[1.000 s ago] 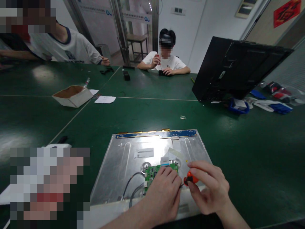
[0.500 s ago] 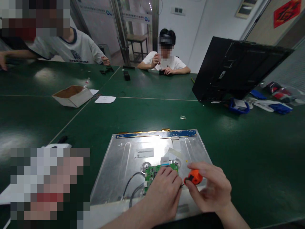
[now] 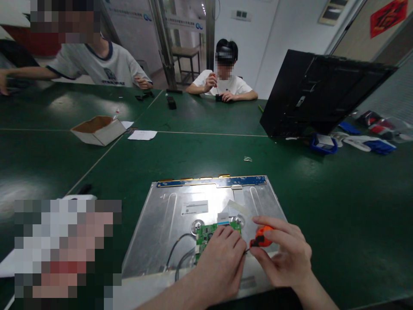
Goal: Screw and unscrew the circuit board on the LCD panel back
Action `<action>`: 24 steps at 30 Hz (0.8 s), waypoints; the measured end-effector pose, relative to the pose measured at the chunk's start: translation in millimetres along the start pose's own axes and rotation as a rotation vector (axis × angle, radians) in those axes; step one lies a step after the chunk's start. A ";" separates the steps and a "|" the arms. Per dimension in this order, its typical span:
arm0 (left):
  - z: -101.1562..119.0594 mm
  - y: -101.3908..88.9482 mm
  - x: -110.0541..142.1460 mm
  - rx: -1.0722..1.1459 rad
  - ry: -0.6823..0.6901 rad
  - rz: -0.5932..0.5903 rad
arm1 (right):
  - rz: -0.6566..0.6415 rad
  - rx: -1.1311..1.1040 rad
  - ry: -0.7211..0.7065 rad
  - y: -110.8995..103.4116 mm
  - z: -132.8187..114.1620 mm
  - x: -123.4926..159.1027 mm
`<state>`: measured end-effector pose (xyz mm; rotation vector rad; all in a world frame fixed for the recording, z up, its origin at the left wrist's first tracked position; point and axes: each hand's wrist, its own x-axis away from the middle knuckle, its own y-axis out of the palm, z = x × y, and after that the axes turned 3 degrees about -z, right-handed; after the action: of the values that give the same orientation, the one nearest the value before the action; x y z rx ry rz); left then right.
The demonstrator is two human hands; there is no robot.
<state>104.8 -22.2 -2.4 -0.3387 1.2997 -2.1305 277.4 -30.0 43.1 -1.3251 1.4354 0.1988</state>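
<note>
A flat metal display panel (image 3: 174, 202) lies face down in front of me, with a green circuit board (image 3: 204, 232) on it. My left hand (image 3: 222, 258) rests over the board's right side, fingers curled down; what they hold is hidden. In my right hand (image 3: 285, 254), between thumb and fingers, is an orange and black screwdriver (image 3: 265, 237). Its thin shaft points left and runs in beside my left hand, so its tip is out of sight. A flat white ribbon cable (image 3: 223, 217) meets the board's top edge, and dark cables (image 3: 180, 245) curve at its left.
A black monitor housing (image 3: 322, 90) stands tilted at the back right, near a blue tray (image 3: 323, 144) and gloves (image 3: 371, 143). An open box (image 3: 100, 131) and paper (image 3: 142, 135) lie back left. Two people sit across the green table (image 3: 200, 155).
The screwdriver's handle has turned a little in my right hand, and those fingers have shifted slightly. My left hand stays put. The person at far left has leaned to the right.
</note>
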 end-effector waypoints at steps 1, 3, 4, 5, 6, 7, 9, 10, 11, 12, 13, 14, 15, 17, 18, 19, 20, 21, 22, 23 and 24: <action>-0.3 0.5 0.0 0.002 0.003 0.002 | 0.024 -0.025 0.019 1.6 0.2 0.8; -0.4 1.0 -0.1 0.003 0.003 -0.003 | 0.069 -0.069 0.051 4.5 0.4 2.8; -0.2 0.9 -0.2 0.002 -0.001 -0.008 | 0.083 -0.083 0.062 5.6 0.5 3.7; 0.0 0.7 -0.3 -0.001 -0.005 -0.013 | 0.091 -0.093 0.070 6.4 0.5 4.5; 0.3 0.4 -0.5 -0.004 -0.009 -0.018 | 0.089 -0.100 0.075 6.7 0.5 5.0; 0.6 -0.1 -0.7 -0.006 -0.009 -0.022 | 0.078 -0.105 0.077 6.6 0.5 5.2; 0.8 -1.0 -1.0 -0.007 0.000 -0.025 | 0.046 -0.091 0.083 5.4 0.5 4.7; 0.7 -1.4 -1.2 -0.005 0.007 -0.024 | 0.031 -0.063 0.077 4.4 0.4 4.1; 0.6 -1.7 -1.2 -0.002 0.011 -0.023 | 0.015 -0.022 0.069 3.2 0.3 3.3; 0.5 -1.8 -1.2 0.001 0.012 -0.022 | 0.003 0.027 0.057 1.9 0.2 2.4; 0.3 -1.8 -1.1 0.002 0.011 -0.023 | -0.007 0.076 0.047 0.7 0.0 1.5; 0.2 -1.7 -1.0 0.003 0.010 -0.026 | -0.013 0.114 0.037 -0.3 -0.3 0.6; 0.1 -1.4 -0.8 0.004 0.011 -0.028 | -0.018 0.138 0.029 -1.0 -0.6 -0.2; 0.0 -0.5 -0.5 0.007 0.010 -0.026 | -0.022 0.148 0.009 -1.8 -1.1 -1.8; -0.1 0.1 -0.4 0.010 0.010 -0.020 | -0.029 0.143 0.000 -1.9 -1.4 -2.5; -0.1 0.6 -0.3 0.013 0.007 -0.014 | -0.039 0.134 -0.008 -1.9 -1.5 -3.1; -0.1 1.1 -0.2 0.014 0.004 -0.007 | -0.046 0.124 -0.014 -1.8 -1.5 -3.5; -0.2 1.5 -0.1 0.014 0.002 -0.003 | -0.053 0.115 -0.015 -1.7 -1.4 -3.8; -0.3 1.7 -0.1 0.013 0.003 0.000 | -0.056 0.106 -0.013 -1.5 -1.3 -3.8; -0.4 1.7 0.0 0.012 0.005 0.000 | -0.051 0.099 -0.009 -1.3 -1.0 -3.5; -0.6 1.6 0.1 0.012 0.007 -0.002 | -0.042 0.092 -0.004 -1.0 -0.7 -2.9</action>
<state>105.0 -22.4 -4.0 -0.3286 1.2903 -2.1421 277.1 -29.2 46.2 -1.2775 1.3951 0.1061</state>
